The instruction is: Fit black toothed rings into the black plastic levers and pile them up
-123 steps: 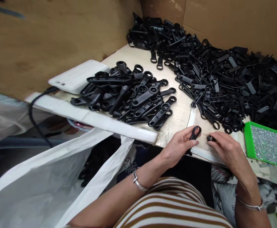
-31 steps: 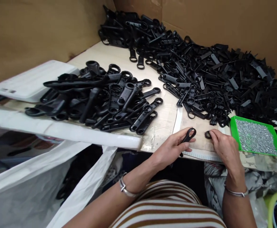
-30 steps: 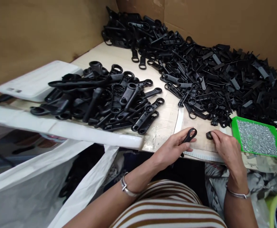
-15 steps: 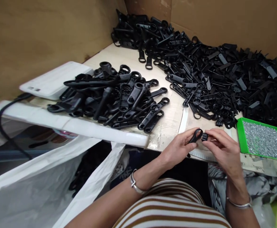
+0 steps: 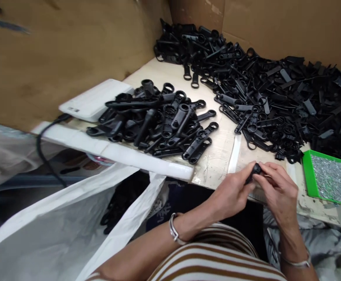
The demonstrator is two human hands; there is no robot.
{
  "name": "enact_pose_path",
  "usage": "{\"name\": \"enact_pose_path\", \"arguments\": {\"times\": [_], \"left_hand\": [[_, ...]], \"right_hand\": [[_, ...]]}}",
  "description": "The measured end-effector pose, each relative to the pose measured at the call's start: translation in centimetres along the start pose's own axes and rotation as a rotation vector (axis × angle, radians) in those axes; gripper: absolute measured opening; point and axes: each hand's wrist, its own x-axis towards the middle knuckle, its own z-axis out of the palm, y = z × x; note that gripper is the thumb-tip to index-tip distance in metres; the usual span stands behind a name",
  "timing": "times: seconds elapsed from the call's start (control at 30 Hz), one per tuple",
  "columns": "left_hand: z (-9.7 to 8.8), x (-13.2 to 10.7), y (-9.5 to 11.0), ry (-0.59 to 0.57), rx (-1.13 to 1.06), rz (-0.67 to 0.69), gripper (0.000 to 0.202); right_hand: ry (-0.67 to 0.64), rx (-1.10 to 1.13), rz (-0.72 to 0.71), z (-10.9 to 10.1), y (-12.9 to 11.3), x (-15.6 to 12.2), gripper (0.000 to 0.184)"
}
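- Close by, the left hand (image 5: 231, 193) and right hand (image 5: 276, 191) meet at the table's near edge. Both are pinched tight on one black handle (image 5: 254, 171), which the fingers mostly hide.
- Just beyond them lies a small pile of like handles (image 5: 164, 121). A far bigger heap (image 5: 276, 89) fills the back right corner, and a green tray (image 5: 306, 171) of silvery bits sits near the right hand.
- A white box (image 5: 94, 99) with a black cable (image 5: 40, 144) rests at the left, and a white bag (image 5: 56, 226) hangs open below the edge.
- Half a second ago the hands were slightly apart, with the handle's ring showing in the left and a small black piece in the right. Now the fingertips touch and the ring is covered.
- The table (image 5: 217, 156) is pale board edged with white foam (image 5: 114, 148) and walled by brown cardboard (image 5: 56, 50).
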Motion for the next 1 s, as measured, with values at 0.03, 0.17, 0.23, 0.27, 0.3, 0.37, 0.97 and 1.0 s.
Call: {"name": "enact_pose_path", "arguments": {"times": [0.03, 0.17, 0.23, 0.27, 0.3, 0.37, 0.97, 1.0], "left_hand": [[-0.2, 0.0, 0.4, -0.019, 0.052, 0.009, 0.04], [-1.2, 0.0, 1.5, -0.074, 0.287, -0.016, 0.03], [-1.6, -0.2, 1.7, -0.071, 0.352, 0.017, 0.033], [-1.6, -0.3, 1.8, -0.076, 0.363, 0.043, 0.036], [-1.7, -0.4, 1.8, -0.084, 0.363, 0.066, 0.04], [-1.7, -0.6, 1.7, -0.085, 0.355, 0.082, 0.042], [-24.0, -0.6, 3.9, 0.952, 1.144, -0.256, 0.031], [-25.7, -0.2, 3.0, 0.864, 1.2, -0.253, 0.032]], "right_hand": [[-0.004, 0.032, 0.04, -0.3, 0.1, -0.1, 0.022], [-0.07, 0.162, 0.173, -1.8, 1.4, -0.5, 0.023], [-0.131, 0.223, 0.227, -2.0, 2.2, -0.7, 0.034], [-0.164, 0.248, 0.254, -2.0, 2.6, -0.8, 0.039], [-0.19, 0.268, 0.281, -1.8, 2.9, -1.0, 0.042], [-0.201, 0.279, 0.347, -1.0, 3.2, -1.2, 0.042], [-0.25, 0.373, 0.423, 0.3, 2.0, -0.3, 0.04], [-0.249, 0.326, 0.405, 0.0, 2.1, -0.4, 0.039]]}}
